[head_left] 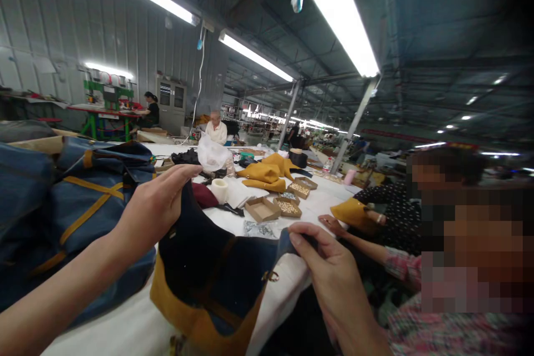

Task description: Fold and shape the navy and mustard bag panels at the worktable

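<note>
A dark navy and mustard bag piece (200,267) hangs between my hands above the white table, its top edge sagging in a curve. My left hand (154,200) grips its left upper edge, with the fingers extended together and the thumb hidden. At the right upper corner, my right hand (329,267) pinches the cloth between thumb and fingers. A small brass-coloured ring fitting (272,276) sits on the piece just below that corner. To the left, close to my left forearm, lies a heap of blue bags (95,200) with mustard straps.
Cardboard trays of small metal parts (287,207) stand mid-table, beside an open tray (262,209) and a plastic bag of fittings (259,229). Mustard pieces (262,172) and a cream roll (219,191) lie beyond. Co-workers sit close at right, one hand (331,225) on the table.
</note>
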Motion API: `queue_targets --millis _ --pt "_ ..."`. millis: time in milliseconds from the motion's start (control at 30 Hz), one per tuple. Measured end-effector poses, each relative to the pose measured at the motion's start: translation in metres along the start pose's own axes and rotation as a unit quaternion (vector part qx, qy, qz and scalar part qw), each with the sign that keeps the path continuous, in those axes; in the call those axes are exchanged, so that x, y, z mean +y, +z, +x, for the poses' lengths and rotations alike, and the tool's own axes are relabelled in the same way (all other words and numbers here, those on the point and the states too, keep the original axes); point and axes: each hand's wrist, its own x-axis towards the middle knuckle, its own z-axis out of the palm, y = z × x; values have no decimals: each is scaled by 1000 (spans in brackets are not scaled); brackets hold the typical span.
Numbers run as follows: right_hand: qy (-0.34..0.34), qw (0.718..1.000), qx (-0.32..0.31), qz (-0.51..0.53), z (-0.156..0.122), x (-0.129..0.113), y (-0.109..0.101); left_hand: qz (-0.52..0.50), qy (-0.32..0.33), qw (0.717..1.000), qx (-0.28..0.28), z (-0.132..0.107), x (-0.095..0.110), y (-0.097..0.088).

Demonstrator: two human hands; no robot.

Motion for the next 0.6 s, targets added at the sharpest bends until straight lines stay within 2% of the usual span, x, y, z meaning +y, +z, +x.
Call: queue_targets --millis 100,200,267,400,500,600 --pt "27 999 -43 -17 2 6 10 49 -28 993 -102 -4 -23 11" --pt "57 993 -95 -36 -1 18 15 118 -57 965 -227 -20 -38 20" --pt "75 987 -132 -59 -5 23 13 139 -51 953 -263 -32 -42 20" --pt "94 962 -225 -120 -8 18 6 122 -21 960 -251 -44 -40 12" --pt "82 958 -238 -134 -9 14 9 119 3 969 -217 -43 -28 6" --pt "85 954 -254 -137 -12 20 15 89 26 980 -179 -44 -4 7"
